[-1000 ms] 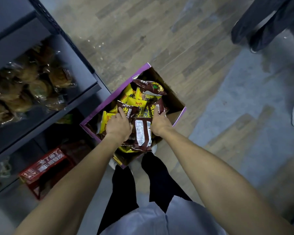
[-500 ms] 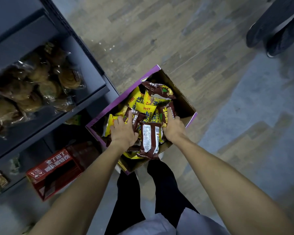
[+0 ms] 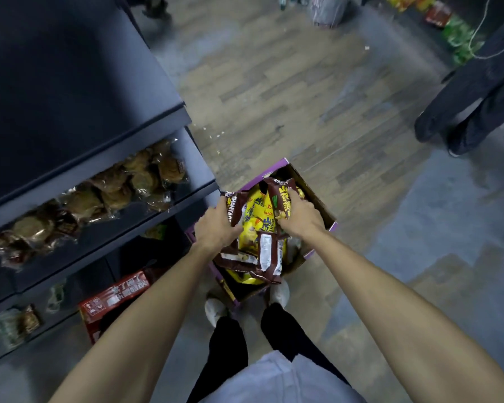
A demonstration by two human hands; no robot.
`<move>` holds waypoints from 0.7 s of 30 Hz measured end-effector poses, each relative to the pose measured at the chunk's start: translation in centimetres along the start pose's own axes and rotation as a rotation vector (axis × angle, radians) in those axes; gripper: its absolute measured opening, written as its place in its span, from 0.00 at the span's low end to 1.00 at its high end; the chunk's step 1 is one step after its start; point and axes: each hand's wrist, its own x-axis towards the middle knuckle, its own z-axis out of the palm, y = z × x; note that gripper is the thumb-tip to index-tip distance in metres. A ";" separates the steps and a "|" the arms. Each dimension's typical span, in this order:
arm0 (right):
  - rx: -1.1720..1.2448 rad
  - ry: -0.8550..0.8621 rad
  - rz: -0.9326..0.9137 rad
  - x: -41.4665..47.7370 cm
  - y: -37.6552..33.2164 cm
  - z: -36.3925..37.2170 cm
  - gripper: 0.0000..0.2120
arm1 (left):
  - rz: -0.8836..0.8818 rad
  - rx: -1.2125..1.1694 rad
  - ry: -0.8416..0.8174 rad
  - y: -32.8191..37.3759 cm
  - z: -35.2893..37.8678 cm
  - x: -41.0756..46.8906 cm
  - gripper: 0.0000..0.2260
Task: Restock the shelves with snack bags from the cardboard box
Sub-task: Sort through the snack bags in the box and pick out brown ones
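A purple-edged cardboard box (image 3: 326,210) stands on the floor at my feet, full of brown and yellow snack bags (image 3: 259,225). My left hand (image 3: 216,225) grips a brown snack bag (image 3: 234,206) at the box's left side. Over the right side, my right hand (image 3: 298,218) holds another brown bag (image 3: 280,196), lifted above the pile. More brown bags (image 3: 266,257) lie at the near end of the box. The dark shelf unit (image 3: 105,158) stands to the left.
The middle shelf holds clear-wrapped brown pastries (image 3: 122,187). A red carton (image 3: 117,295) sits under the shelves at floor level. Another person's dark trouser legs (image 3: 472,112) stand at the right. Wood-pattern floor stretches ahead, with packaged goods (image 3: 448,21) at the far top right.
Both hands have closed on brown bags and raised them from the pile. The head has tilted up, showing more floor and shelf.
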 end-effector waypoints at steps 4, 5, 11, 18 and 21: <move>0.022 0.071 -0.067 -2.0 -2.7 -3.8 0.38 | 0.068 -0.046 0.106 1.3 -4.4 -0.6 0.23; 0.037 0.102 -0.084 -2.6 -3.3 -4.8 0.38 | 0.086 -0.055 0.136 1.7 -5.7 -0.6 0.23; 0.105 0.329 -0.224 -4.9 -6.5 -10.8 0.40 | 0.187 -0.043 0.402 5.6 -14.3 -1.0 0.20; 0.115 0.463 -0.370 -6.1 -10.8 -17.7 0.42 | 0.255 -0.008 0.661 8.0 -21.3 -2.3 0.19; 0.117 0.519 -0.464 -6.8 -12.8 -19.7 0.40 | 0.234 0.036 0.713 8.1 -23.4 -3.1 0.19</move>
